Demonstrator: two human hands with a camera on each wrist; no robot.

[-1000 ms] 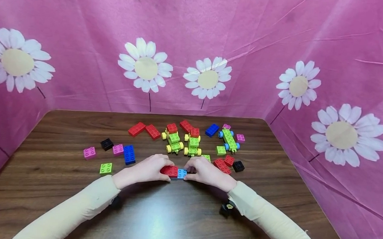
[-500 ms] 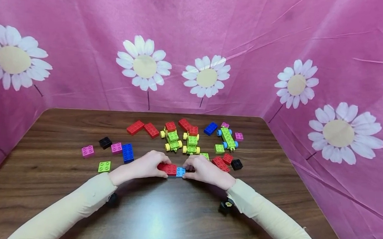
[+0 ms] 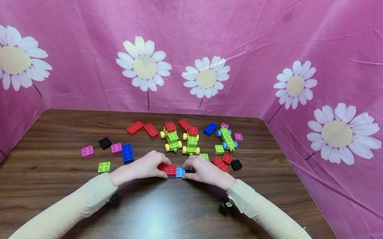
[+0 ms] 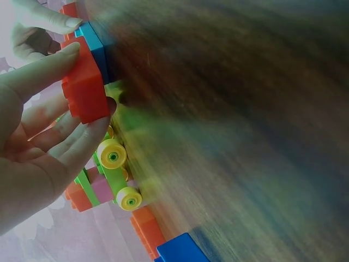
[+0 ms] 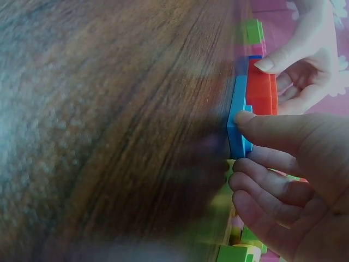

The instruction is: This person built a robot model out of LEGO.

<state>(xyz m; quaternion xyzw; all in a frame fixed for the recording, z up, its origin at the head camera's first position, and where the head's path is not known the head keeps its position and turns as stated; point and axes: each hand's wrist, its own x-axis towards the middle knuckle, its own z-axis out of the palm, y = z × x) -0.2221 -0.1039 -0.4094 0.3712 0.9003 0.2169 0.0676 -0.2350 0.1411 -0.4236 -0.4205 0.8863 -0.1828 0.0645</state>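
Low over the middle of the table, a red toy brick sits on a light blue brick, which sticks out to the right from under it. My left hand pinches the red brick, its thumb on the near side and fingers on the far side. With thumb and index finger, my right hand pinches the bare end of the light blue brick. The remaining right fingers curl loosely beside it. In the left wrist view, the red brick overlaps part of the light blue one.
Beyond the hands stand two green cars with yellow wheels and a green car base with blue wheels. Loose red bricks lie behind. Left are a blue brick and a green brick; right, a black brick.
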